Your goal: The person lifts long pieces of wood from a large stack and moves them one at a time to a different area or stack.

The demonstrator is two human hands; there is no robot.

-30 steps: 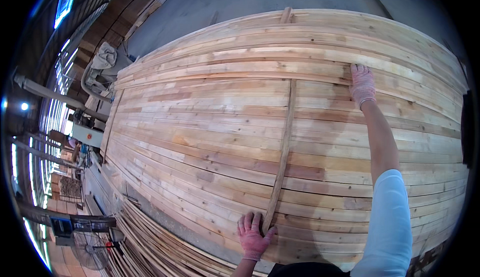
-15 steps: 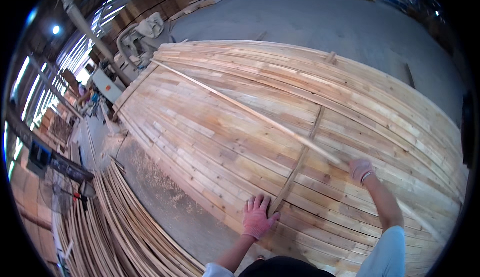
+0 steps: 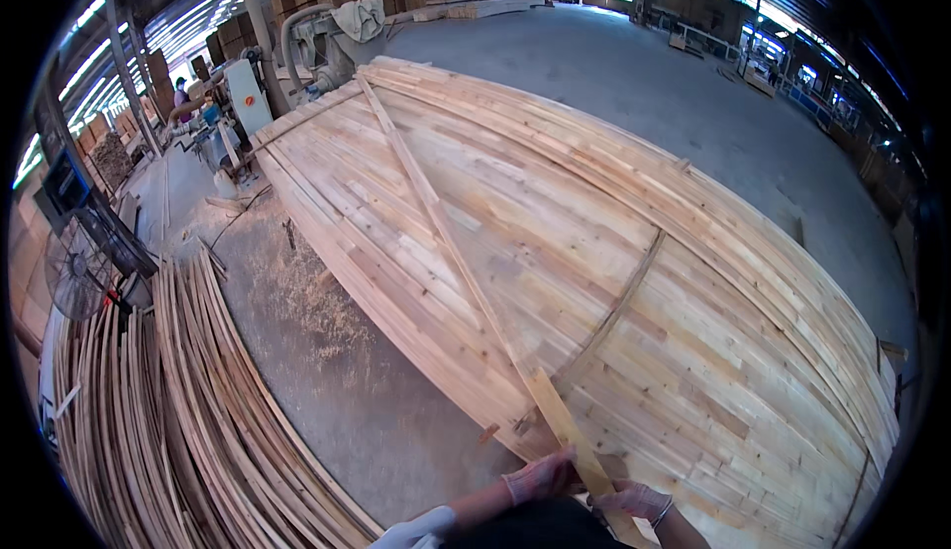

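Note:
A long, narrow wooden board (image 3: 481, 303) runs slantwise over the layer of pale planks (image 3: 634, 390), from the far left corner to my body. At its near end, my right hand (image 3: 636, 499), in a pinkish glove, is closed round the right edge. My left hand (image 3: 541, 477), gloved too, is closed at the board's left edge, its fingertips partly hidden. Beneath the board, a thin crosswise strip (image 3: 624, 296) lies over the planks. The board's nearest end is cut off by the lower edge of the view.
Long thin wooden strips (image 3: 223, 390) lie bundled at the left, beside a fan (image 3: 77, 274). Sawdust (image 3: 322, 306) covers part of the floor next to the plank stack. Beyond the far left corner stand a machine with a draped cloth (image 3: 359, 19) and a pale control cabinet (image 3: 248, 98).
The board has swung so its near end lies before my body. My right hand has come inward with it; my left hand has left the crosswise strip for the board. The view has shifted.

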